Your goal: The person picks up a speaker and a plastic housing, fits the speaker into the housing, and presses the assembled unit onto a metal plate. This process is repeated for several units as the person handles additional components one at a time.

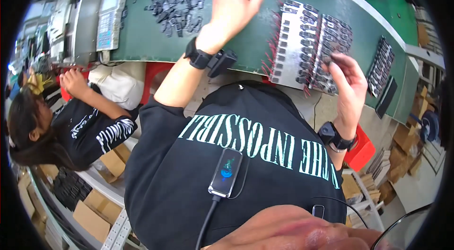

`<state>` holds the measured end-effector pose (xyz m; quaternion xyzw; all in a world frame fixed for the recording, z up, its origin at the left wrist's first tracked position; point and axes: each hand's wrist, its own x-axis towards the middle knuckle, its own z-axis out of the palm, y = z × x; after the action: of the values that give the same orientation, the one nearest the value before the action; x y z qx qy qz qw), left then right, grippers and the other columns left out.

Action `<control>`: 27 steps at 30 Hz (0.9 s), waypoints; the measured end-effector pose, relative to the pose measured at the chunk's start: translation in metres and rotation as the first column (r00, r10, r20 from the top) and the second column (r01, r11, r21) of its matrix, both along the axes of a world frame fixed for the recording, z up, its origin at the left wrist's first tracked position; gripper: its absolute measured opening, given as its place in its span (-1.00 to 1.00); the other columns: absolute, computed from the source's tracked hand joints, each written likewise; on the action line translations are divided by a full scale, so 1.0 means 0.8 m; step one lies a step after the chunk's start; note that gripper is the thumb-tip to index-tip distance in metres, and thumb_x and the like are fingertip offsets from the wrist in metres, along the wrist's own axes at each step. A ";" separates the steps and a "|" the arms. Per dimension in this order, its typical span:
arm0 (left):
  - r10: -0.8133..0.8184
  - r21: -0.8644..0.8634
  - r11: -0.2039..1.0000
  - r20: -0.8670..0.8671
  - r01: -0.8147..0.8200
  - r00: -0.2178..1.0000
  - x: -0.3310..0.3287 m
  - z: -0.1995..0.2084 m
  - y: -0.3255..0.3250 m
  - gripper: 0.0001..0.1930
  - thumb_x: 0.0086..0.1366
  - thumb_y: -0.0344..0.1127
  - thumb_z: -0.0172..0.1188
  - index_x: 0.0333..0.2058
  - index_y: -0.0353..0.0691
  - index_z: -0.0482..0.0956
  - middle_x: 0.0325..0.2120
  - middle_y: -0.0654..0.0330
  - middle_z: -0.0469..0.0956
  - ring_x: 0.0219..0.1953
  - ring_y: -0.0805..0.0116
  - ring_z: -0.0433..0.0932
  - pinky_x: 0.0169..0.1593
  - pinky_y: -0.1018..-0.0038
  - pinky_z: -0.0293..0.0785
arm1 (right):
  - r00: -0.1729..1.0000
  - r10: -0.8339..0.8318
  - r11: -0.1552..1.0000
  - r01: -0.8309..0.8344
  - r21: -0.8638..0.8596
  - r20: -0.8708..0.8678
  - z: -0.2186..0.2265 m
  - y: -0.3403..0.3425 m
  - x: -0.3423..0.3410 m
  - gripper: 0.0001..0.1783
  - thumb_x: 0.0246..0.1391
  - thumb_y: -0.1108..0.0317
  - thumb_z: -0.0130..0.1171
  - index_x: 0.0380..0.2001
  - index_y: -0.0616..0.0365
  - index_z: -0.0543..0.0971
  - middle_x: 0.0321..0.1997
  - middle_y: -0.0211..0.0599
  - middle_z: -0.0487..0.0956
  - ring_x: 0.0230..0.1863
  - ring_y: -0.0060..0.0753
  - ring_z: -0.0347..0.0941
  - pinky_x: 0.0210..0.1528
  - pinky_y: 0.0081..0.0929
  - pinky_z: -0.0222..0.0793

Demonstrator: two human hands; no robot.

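On the green bench top, my left hand (pixel 235 8) hovers between a loose pile of small black plastic pieces (pixel 177 4) and a silvery board (pixel 292 44). Its fingers curl inward and the thumb points right; whatever they hold is hidden. Rows of small black parts (pixel 307 37) line the board, with thin red wires (pixel 271 51) sticking out along its left edge. Over the board's right part, my right hand (pixel 349 77) pinches a small dark piece (pixel 326 64) between thumb and fingers. Black devices are strapped to both wrists.
A grey handheld-style instrument (pixel 109 18) with a screen and keys stands at the bench's left end. Another filled strip of black parts (pixel 380 65) lies at the right, beside a black bar (pixel 386 97). A co-worker (pixel 71 122) sits at left. Red stools (pixel 360 148) and cardboard boxes (pixel 97 214) stand below.
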<state>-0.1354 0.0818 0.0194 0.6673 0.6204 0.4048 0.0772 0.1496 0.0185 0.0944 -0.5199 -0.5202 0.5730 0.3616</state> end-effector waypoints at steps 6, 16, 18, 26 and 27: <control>0.091 0.108 0.994 -0.643 -0.027 0.760 -0.110 0.007 0.008 -0.90 0.16 -0.45 0.17 -0.33 -0.27 0.57 -0.45 0.15 0.56 -0.30 0.19 0.56 -0.29 0.37 0.53 | 0.995 -0.015 1.000 0.012 -0.028 -0.095 -0.007 -0.005 0.006 -0.78 0.23 0.52 0.12 -0.06 0.28 0.48 -0.14 -0.24 0.62 -0.17 -0.48 0.58 0.01 -0.54 0.41; -0.140 -0.109 0.990 -0.613 0.092 0.778 -0.119 0.025 0.018 -0.92 0.10 -0.44 0.14 -0.39 -0.25 0.54 -0.44 0.04 0.50 -0.24 0.01 0.49 -0.19 0.19 0.49 | 0.981 -0.063 0.998 0.061 -0.016 -0.186 -0.022 -0.002 -0.007 -0.82 0.25 0.47 0.12 -0.11 0.27 0.49 -0.19 -0.31 0.54 -0.24 -0.48 0.57 -0.08 -0.52 0.46; -0.048 0.043 0.996 -0.512 0.082 0.857 -0.130 0.013 0.008 -0.87 0.11 -0.44 0.18 -0.32 -0.25 0.55 -0.38 0.01 0.54 -0.18 0.02 0.51 -0.14 0.21 0.49 | 0.975 -0.063 0.998 0.060 -0.021 -0.213 -0.027 0.003 -0.014 -0.83 0.25 0.47 0.11 -0.11 0.27 0.49 -0.21 -0.31 0.55 -0.23 -0.47 0.57 -0.09 -0.52 0.48; -0.158 -0.061 0.971 0.559 0.230 0.814 0.020 0.037 -0.058 -0.78 0.30 -0.40 0.24 -0.10 -0.26 0.67 -0.32 0.16 0.70 -0.33 0.50 0.67 -0.26 0.58 0.61 | 0.909 -0.029 0.996 -0.010 -0.093 -0.415 -0.038 0.002 -0.041 -0.80 0.24 0.46 0.16 -0.09 0.26 0.49 -0.22 -0.28 0.60 -0.22 -0.44 0.61 -0.07 -0.49 0.54; -0.136 -0.084 0.960 0.696 0.268 0.705 0.043 0.037 -0.066 -0.76 0.30 -0.44 0.24 -0.06 -0.30 0.65 -0.30 0.16 0.70 -0.31 0.52 0.67 -0.26 0.62 0.62 | 0.920 -0.014 0.997 -0.015 -0.072 -0.392 -0.033 0.002 -0.048 -0.80 0.23 0.46 0.17 -0.09 0.27 0.50 -0.21 -0.27 0.60 -0.22 -0.43 0.62 -0.07 -0.51 0.54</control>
<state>-0.1011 0.0286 0.0493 0.5252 0.5047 0.5536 0.4036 0.1109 0.0203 0.0677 -0.4074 -0.4160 0.6844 0.4389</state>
